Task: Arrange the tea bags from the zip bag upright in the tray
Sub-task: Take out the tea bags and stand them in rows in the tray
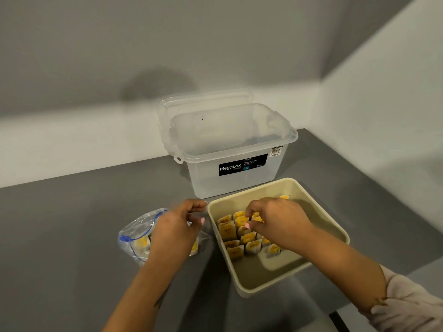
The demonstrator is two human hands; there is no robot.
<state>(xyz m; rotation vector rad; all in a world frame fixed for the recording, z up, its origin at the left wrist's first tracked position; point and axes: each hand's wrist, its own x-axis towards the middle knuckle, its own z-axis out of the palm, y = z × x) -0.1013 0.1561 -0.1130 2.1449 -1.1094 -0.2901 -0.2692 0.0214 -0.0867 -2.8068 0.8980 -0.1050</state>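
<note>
The right hand (275, 221) reaches into the cream tray (335, 232), fingers pinched among upright tea bags (236, 232) at its left side. The left hand (177, 226) hovers loosely curled, seemingly empty, over the zip bag (137, 232) left of the tray. A clear storage box (230, 149) stands just beyond on the grey table (72, 224).

We seem to be at a plain home counter or utility corner. A dark grey countertop (72, 224) fills the lower half of the frame, meeting bare pale walls (96, 56) that form a corner at upper right. A clear plastic storage box (235, 149) labelled "Megabox", price sticker on, stands at centre: household storage rather than shop or lab gear.
</note>
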